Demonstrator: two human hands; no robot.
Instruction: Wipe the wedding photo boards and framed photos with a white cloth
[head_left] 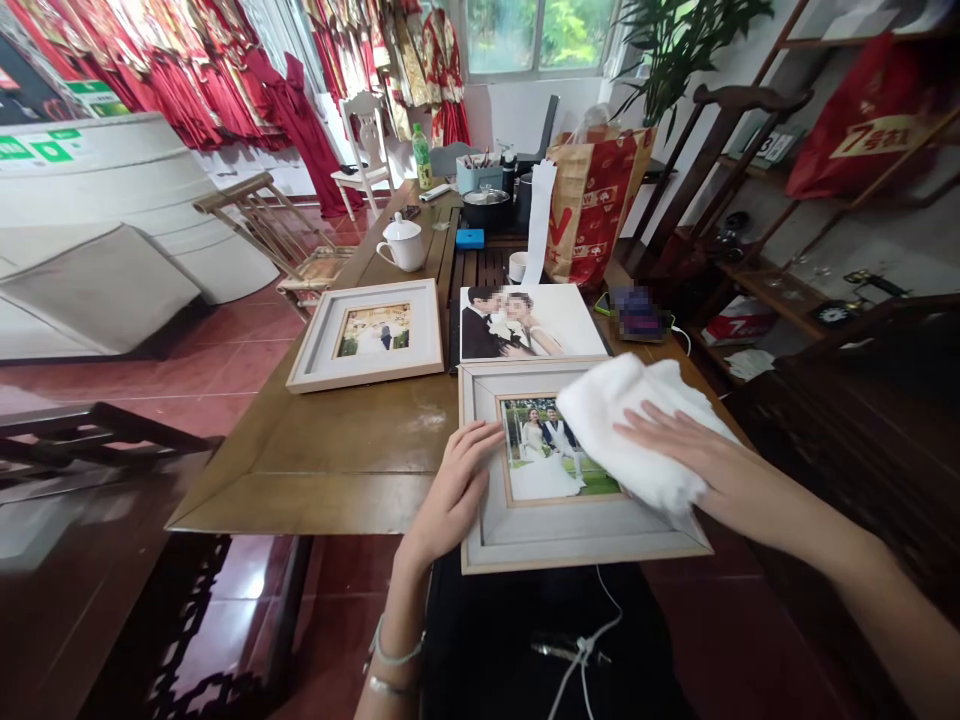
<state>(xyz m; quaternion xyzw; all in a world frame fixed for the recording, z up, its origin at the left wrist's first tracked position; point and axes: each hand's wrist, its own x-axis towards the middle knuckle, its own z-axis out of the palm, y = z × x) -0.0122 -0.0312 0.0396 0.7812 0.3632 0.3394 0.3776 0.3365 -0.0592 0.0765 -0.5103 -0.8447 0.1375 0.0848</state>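
A pale picture frame (585, 535) lies at the near edge of the table, holding a photo (551, 450) of a couple outdoors. Over its left border, my left hand (457, 485) is closed with fingers and thumb on the frame's face, holding it. My right hand (675, 440) has hold of a bunched white cloth (615, 395), its fingers laid over the top and pressing it on the frame's right side. The cloth hides the photo's upper right corner. Just behind lies a frameless print (577, 320) of a couple.
A second pale frame (300, 365) rests on the wooden table (337, 450) at left. Farther back are a white lidded cup (405, 245), a blue box (470, 239), a paper bag (592, 210) and a dark pot (486, 210). A white cable (585, 650) hangs near my lap.
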